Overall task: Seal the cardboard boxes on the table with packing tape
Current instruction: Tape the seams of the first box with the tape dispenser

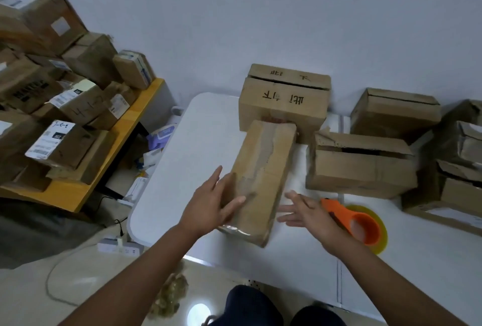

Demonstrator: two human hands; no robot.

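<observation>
A long box (260,177) lies on the white table (182,164), close to its near edge, and the step in hand looks like positioning it for taping. Its long axis runs from the person outward, tilted a little to the right, so the far end points at, and appears to touch, the bigger lettered box (284,101) by the wall. A glossy strip of tape already seems to run along its top and over the near end (the blur makes it hard to say how much is old tape).

The left hand (211,205) rests against the box's near left corner, fingers straight and spread, thumb lying on the top face; it grips nothing. The right hand (307,214) hovers just right of the box, fingers spread and relaxed, holding nothing and seemingly not touching the cardboard.

The tape dispenser (357,224), orange with a yellowish roll, lies on the table just behind the right hand. The next move, as I judge it, calls for the right hand to pick it up while the left steadies the box, or to set this box aside and draw in the gaping box (360,164) on the right.
</observation>
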